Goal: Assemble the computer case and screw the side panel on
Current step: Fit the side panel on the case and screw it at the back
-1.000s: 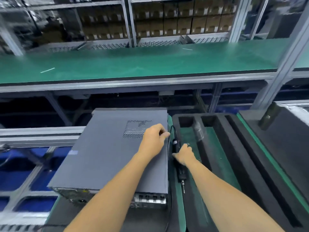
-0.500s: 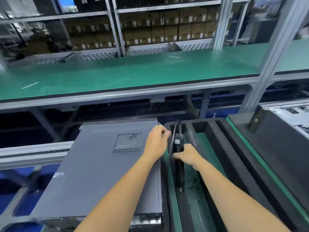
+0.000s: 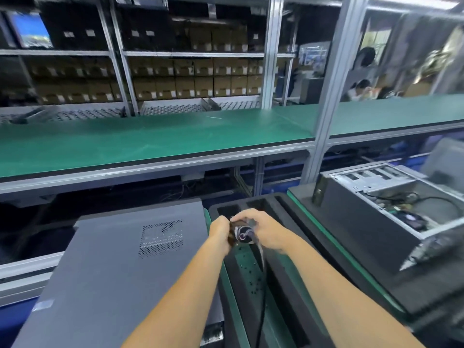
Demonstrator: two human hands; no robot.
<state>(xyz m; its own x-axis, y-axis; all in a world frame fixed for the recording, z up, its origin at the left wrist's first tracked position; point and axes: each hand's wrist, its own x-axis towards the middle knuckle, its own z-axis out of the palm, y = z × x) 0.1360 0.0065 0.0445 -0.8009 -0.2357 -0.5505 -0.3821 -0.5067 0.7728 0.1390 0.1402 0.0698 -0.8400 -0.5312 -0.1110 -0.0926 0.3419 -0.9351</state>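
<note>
Gripping the electric screwdriver (image 3: 244, 234) from both sides, the left hand (image 3: 221, 232) and right hand (image 3: 266, 231) meet above the far end of the black foam tray (image 3: 288, 285); both are closed around the tool's dark body, which is motion-blurred, with its round end cap facing the camera. A black cable (image 3: 262, 305) runs from the tool toward the near edge, over the tray's green-floored slot, where small dark screws (image 3: 251, 275) lie scattered. The closed computer case (image 3: 120, 277) lies flat just left of the tray, grey side panel (image 3: 105, 259) upward, its perforated vent patch (image 3: 160, 237) toward the far end. Neither hand touches the case. A second, open case (image 3: 391, 197) with exposed wiring sits well to the right on a black pad. A green worktop (image 3: 150, 139) spans the far side, with shelves of cartons (image 3: 185, 79) beyond it.
</note>
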